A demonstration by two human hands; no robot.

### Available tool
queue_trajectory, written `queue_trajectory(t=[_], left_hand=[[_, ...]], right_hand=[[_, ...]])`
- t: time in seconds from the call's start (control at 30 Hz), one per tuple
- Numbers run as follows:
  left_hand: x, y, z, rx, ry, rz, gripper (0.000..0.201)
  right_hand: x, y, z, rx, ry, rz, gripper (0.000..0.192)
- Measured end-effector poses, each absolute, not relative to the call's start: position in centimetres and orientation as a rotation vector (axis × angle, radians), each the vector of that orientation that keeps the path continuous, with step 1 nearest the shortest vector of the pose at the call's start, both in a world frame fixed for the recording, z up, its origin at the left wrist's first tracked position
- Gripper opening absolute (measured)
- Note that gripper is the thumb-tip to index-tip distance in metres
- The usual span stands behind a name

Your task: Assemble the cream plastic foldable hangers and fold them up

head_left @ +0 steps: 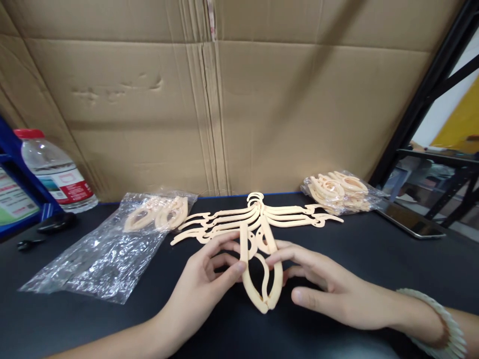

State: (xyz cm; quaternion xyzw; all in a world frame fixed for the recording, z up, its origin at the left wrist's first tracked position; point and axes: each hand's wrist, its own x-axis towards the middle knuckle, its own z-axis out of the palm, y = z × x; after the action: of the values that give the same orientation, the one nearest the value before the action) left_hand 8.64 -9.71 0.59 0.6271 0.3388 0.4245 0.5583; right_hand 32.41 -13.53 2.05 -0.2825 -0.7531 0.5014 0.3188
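A beige plastic folding hanger [276, 284] stands folded in front of me, its two arms close together and its joined tip toward me. My left hand [209, 274] pinches its left arm between thumb and fingers. On the other side, my right hand [322, 279] has its index finger across the front of the right arm and other fingers partly hidden behind it; the thumb is held away. Just beyond lie several unfolded beige hangers [232, 218], stacked with their hooks toward the back.
On the left, a clear plastic bag [101, 254] contains folded hangers. Another bagged pile of hangers [335, 189] lies at the back right, beside a phone [411, 219]. A red-capped water bottle [62, 172] stands far left. Cardboard [318, 99] walls the black table's back.
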Motion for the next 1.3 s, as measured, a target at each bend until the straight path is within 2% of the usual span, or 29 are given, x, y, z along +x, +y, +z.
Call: queue_trajectory(t=[0.07, 0.17, 0.33, 0.5, 0.67, 1.0, 1.3], left_hand=[[8.7, -9.8, 0.6, 1.523, 0.863, 0.999, 0.019], [8.6, -9.9, 0.6, 1.649, 0.922, 0.934, 0.019], [8.1, -10.2, 0.5, 1.965, 0.957, 0.867, 0.004], [7.3, -10.7, 0.5, 2.28, 0.998, 0.707, 0.012], [7.3, -11.0, 0.7, 2.415, 0.927, 0.623, 0.025], [6.7, -10.1, 0.7, 2.47, 0.935, 0.646, 0.027], [5.5, -8.1, 0.8, 2.579, 0.869, 0.58, 0.02]], right_hand=[[32.5, -13.7, 2.3, -0.793, -2.111, 1.232, 0.043], [32.8, -13.7, 2.5, -0.888, -2.254, 1.08, 0.046], [33.8, -13.0, 1.6, -1.118, -2.412, 0.783, 0.054], [34.0, -12.6, 1.1, -1.167, -2.382, 0.504, 0.047], [33.8, -12.6, 1.5, -1.045, -2.486, 0.446, 0.033], [34.2, -12.1, 1.3, -1.019, -2.472, 0.445, 0.038], [39.9, -6.9, 0.1, -1.183, -2.343, -0.101, 0.022]])
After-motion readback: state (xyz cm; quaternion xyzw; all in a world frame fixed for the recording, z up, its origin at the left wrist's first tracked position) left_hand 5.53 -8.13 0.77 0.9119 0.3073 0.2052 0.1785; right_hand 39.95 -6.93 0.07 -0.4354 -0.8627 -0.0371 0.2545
